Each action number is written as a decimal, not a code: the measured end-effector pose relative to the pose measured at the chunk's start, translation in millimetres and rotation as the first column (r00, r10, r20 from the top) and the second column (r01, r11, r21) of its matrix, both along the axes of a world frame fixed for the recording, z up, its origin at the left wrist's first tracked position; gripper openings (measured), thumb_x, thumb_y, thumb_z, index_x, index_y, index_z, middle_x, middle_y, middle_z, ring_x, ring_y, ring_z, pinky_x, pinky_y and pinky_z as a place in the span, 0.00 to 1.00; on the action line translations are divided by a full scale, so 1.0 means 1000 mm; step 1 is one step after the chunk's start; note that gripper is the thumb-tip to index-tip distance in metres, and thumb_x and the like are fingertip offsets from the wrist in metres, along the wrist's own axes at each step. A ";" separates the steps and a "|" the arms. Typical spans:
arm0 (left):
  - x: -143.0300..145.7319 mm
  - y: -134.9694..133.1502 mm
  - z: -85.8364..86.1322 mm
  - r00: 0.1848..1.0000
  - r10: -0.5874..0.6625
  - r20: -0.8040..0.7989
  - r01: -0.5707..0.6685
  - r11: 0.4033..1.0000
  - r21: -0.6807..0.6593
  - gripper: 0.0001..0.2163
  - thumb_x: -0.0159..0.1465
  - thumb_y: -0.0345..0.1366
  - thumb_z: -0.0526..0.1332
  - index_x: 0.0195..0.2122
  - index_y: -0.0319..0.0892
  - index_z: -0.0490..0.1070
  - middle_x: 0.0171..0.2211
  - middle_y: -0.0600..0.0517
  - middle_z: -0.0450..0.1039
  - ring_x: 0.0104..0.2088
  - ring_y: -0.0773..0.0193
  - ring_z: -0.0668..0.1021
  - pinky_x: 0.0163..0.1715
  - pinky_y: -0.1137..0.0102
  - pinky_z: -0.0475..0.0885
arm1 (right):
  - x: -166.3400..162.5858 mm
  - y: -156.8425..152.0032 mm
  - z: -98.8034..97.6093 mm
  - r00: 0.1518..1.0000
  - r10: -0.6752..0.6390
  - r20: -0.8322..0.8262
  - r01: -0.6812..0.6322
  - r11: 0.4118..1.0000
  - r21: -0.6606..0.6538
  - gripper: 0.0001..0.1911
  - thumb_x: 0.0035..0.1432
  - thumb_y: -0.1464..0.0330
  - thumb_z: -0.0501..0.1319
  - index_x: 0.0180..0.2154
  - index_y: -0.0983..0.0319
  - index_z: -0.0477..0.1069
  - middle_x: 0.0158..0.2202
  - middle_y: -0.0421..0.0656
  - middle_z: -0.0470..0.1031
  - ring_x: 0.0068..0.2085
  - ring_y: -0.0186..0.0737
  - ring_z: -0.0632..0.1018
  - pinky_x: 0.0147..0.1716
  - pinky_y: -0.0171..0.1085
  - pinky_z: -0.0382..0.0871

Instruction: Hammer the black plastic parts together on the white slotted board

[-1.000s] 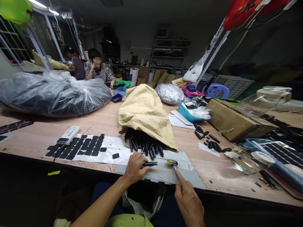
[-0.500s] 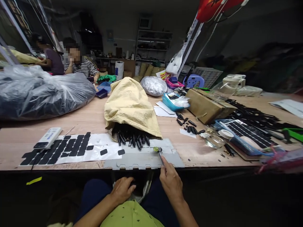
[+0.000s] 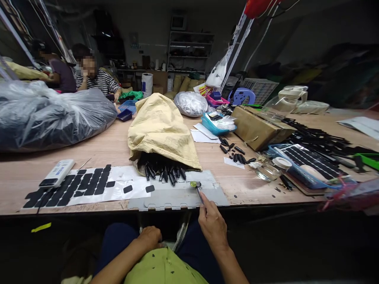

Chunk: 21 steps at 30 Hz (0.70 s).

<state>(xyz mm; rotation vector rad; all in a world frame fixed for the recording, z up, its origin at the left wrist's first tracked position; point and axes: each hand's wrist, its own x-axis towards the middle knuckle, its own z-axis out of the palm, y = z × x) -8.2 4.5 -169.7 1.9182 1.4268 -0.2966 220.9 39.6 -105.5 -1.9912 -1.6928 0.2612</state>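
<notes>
My right hand (image 3: 213,223) is closed around the handle of a small hammer (image 3: 199,190). The hammer's head, with a yellow-green face, is over the grey board (image 3: 174,200) at the table's front edge; whether it touches the board I cannot tell. My left hand (image 3: 150,237) is below the table edge, over my lap, with curled fingers; what they hold, if anything, is hidden. Several black tapered handle-like pieces (image 3: 166,173) stick out of the mouth of a beige sack (image 3: 161,130) behind the board.
White backing sheets with black stickers (image 3: 85,183) and a white device (image 3: 57,173) are on the left. A large plastic bag (image 3: 53,114) fills the far left. To the right are loose black pieces (image 3: 237,152), a cardboard box (image 3: 257,128) and a blue tray (image 3: 308,167). Two people sit across.
My left hand has drawn back toward my body and slightly left, its thumb no longer spread. My right hand keeps the hammer in almost the same place. The view has shifted slightly.
</notes>
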 end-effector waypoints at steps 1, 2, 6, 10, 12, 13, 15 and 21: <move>0.000 0.000 0.007 1.000 -0.010 0.007 0.010 1.000 -0.003 0.07 0.56 0.36 0.63 0.29 0.46 0.81 0.31 0.46 0.80 0.40 0.50 0.80 0.38 0.64 0.71 | 0.000 0.000 0.000 1.000 -0.002 0.001 0.002 1.000 -0.004 0.25 0.64 0.66 0.48 0.59 0.53 0.68 0.43 0.43 0.77 0.37 0.38 0.78 0.31 0.33 0.69; 0.000 0.000 0.018 0.999 -0.018 0.029 0.018 1.000 0.001 0.06 0.55 0.35 0.63 0.27 0.46 0.81 0.28 0.48 0.80 0.37 0.52 0.80 0.36 0.65 0.71 | 0.000 0.000 0.000 1.000 -0.003 0.002 0.003 1.000 -0.011 0.25 0.64 0.66 0.48 0.60 0.52 0.68 0.44 0.43 0.77 0.37 0.38 0.78 0.31 0.33 0.69; -0.003 0.010 0.077 0.944 0.040 0.328 -0.056 0.998 0.040 0.11 0.59 0.41 0.59 0.26 0.44 0.79 0.22 0.53 0.76 0.25 0.64 0.75 0.27 0.72 0.65 | 0.001 0.001 0.000 1.000 0.006 0.001 -0.006 1.000 -0.026 0.25 0.65 0.66 0.47 0.60 0.52 0.68 0.45 0.43 0.77 0.38 0.38 0.79 0.32 0.33 0.70; -0.019 0.054 0.118 0.776 0.395 0.492 -0.536 0.824 0.183 0.16 0.62 0.45 0.55 0.28 0.40 0.76 0.27 0.51 0.77 0.29 0.63 0.75 0.29 0.72 0.67 | 0.001 0.002 -0.001 1.000 0.003 0.007 -0.003 1.000 -0.010 0.25 0.63 0.66 0.48 0.59 0.52 0.69 0.44 0.44 0.77 0.37 0.39 0.79 0.30 0.33 0.70; -0.031 0.084 0.122 0.700 0.561 0.441 -0.706 0.636 0.311 0.13 0.62 0.43 0.55 0.30 0.41 0.75 0.28 0.51 0.77 0.31 0.61 0.76 0.30 0.71 0.67 | 0.002 0.002 -0.002 1.000 0.003 0.014 -0.003 1.000 -0.004 0.25 0.63 0.66 0.49 0.59 0.51 0.68 0.45 0.44 0.77 0.36 0.39 0.79 0.30 0.33 0.70; -0.036 0.097 0.120 0.666 0.627 0.404 -0.746 0.553 0.371 0.11 0.61 0.42 0.56 0.30 0.42 0.74 0.28 0.51 0.77 0.32 0.61 0.77 0.31 0.70 0.67 | 0.002 0.002 -0.003 1.000 0.003 0.017 -0.003 1.000 -0.003 0.25 0.63 0.66 0.49 0.59 0.51 0.69 0.45 0.44 0.77 0.36 0.39 0.79 0.30 0.33 0.70; -0.044 0.119 0.115 0.644 0.695 0.320 -0.752 0.499 0.431 0.10 0.59 0.42 0.57 0.30 0.42 0.73 0.30 0.49 0.78 0.35 0.58 0.78 0.31 0.70 0.67 | 0.003 0.002 -0.003 1.000 0.004 0.026 -0.004 1.000 -0.003 0.25 0.63 0.67 0.49 0.59 0.50 0.69 0.46 0.43 0.77 0.37 0.39 0.79 0.30 0.34 0.71; -0.049 0.137 0.110 0.642 0.758 0.114 -0.726 0.554 0.408 0.11 0.56 0.45 0.59 0.30 0.44 0.72 0.36 0.44 0.79 0.39 0.49 0.79 0.32 0.66 0.68 | 0.002 0.002 -0.003 1.000 0.001 0.016 -0.001 1.000 -0.013 0.25 0.64 0.66 0.48 0.60 0.50 0.67 0.46 0.42 0.77 0.37 0.39 0.79 0.30 0.34 0.71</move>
